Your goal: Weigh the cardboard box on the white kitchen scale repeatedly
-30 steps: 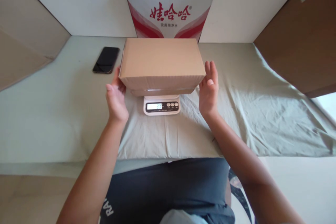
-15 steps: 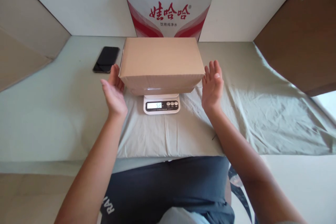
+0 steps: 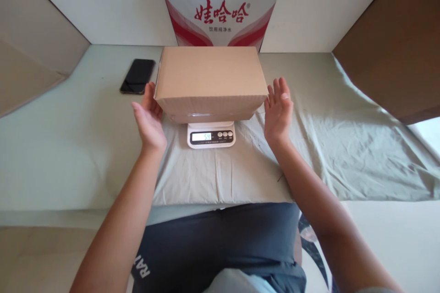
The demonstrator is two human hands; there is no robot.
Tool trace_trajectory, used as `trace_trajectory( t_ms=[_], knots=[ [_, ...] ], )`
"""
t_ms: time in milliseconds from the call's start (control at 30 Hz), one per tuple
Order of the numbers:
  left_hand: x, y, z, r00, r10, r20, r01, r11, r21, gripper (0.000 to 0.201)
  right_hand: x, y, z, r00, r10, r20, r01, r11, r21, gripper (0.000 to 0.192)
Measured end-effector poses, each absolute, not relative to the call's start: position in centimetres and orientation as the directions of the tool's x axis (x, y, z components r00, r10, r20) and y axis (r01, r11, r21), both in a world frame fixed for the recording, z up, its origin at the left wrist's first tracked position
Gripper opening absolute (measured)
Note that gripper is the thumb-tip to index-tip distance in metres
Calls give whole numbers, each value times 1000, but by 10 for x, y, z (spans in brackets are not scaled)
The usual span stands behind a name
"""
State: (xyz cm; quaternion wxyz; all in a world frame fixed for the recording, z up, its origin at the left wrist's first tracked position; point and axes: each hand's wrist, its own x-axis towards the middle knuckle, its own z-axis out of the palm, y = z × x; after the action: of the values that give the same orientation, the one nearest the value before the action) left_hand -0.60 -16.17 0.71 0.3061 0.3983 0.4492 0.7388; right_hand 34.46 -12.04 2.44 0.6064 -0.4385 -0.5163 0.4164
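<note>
A plain brown cardboard box point(image 3: 210, 78) rests on a small white kitchen scale point(image 3: 211, 135) whose display is lit. My left hand point(image 3: 148, 119) hovers flat beside the box's left end, fingers spread, holding nothing. On the other side my right hand point(image 3: 277, 111) is held up the same way, a small gap from the box's right end. Neither hand grips the box.
A black phone point(image 3: 137, 76) lies on the table at the back left. A white carton with red print point(image 3: 220, 11) stands behind the box. A big brown cardboard panel point(image 3: 395, 50) leans at the right. A wrinkled grey-green cloth point(image 3: 326, 146) covers the table.
Both hands have drawn slightly outward from the box's ends and now stay off it. The scale's reading has changed. The box has not moved.
</note>
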Motion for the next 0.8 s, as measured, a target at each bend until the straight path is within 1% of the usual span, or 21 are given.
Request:
trace_trajectory(
  t_ms=[67,200,333,467,633,800],
  knots=[
    [-9,-161,4,-479,813,332,-78,-416,906,90,345,-119,24,115,959,257,-51,264,-963,95],
    [-14,-160,-1,-436,823,364,-42,-423,905,84,344,-120,25,124,961,248,-90,259,-962,95],
    [-14,-159,-1,-450,822,350,26,-379,925,91,342,-122,26,113,962,248,-77,257,-963,97],
    [-12,-159,0,-457,806,376,-14,-429,903,91,342,-121,27,121,964,237,-85,248,-965,99],
    [-14,-160,2,-432,825,365,56,-379,924,99,340,-124,32,129,965,228,-107,242,-964,96],
    [-16,-163,5,-389,858,335,-49,-383,922,91,334,-131,41,155,970,189,-197,218,-956,86]
  ],
)
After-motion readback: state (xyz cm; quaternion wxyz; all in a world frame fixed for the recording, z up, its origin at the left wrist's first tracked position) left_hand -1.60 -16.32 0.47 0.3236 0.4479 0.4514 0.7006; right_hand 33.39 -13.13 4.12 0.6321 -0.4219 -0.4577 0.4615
